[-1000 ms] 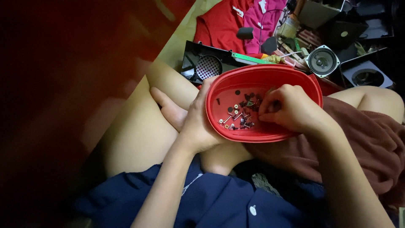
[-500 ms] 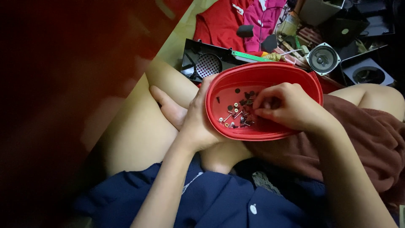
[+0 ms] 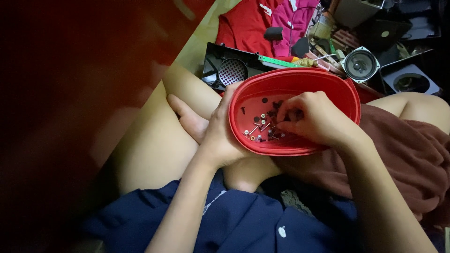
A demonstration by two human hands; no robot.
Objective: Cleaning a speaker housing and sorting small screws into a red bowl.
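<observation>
Head view, looking down on a seated person's lap; no bench, the work rests on bare crossed legs, with a dark blue shirt (image 3: 243,220) at the near edge and a maroon cloth (image 3: 403,159) over the right thigh. Room is dim; left half of frame is dark red blur. Floor beyond the knees is cluttered.

Count, as far as visible:
- 1 red oval bowl (image 3: 300,79), on the lap, centre of frame.
- Small screws and metal bits (image 3: 260,127) in the bowl's bottom, left half; a dozen or more, exact number cannot be told.
- 1 round loudspeaker (image 3: 360,64), beyond the bowl's far right rim.
- 1 black housing with a perforated grille (image 3: 232,71), beyond the bowl's far left rim.
- 1 red garment (image 3: 246,26) and 1 pink garment (image 3: 300,18), far edge.

Left hand (image 3: 220,136) clasps the bowl's left rim, thumb over the edge. Right hand (image 3: 314,117) is inside the bowl, fingers curled and pinched together over the screws; whether a piece is held cannot be told.
</observation>
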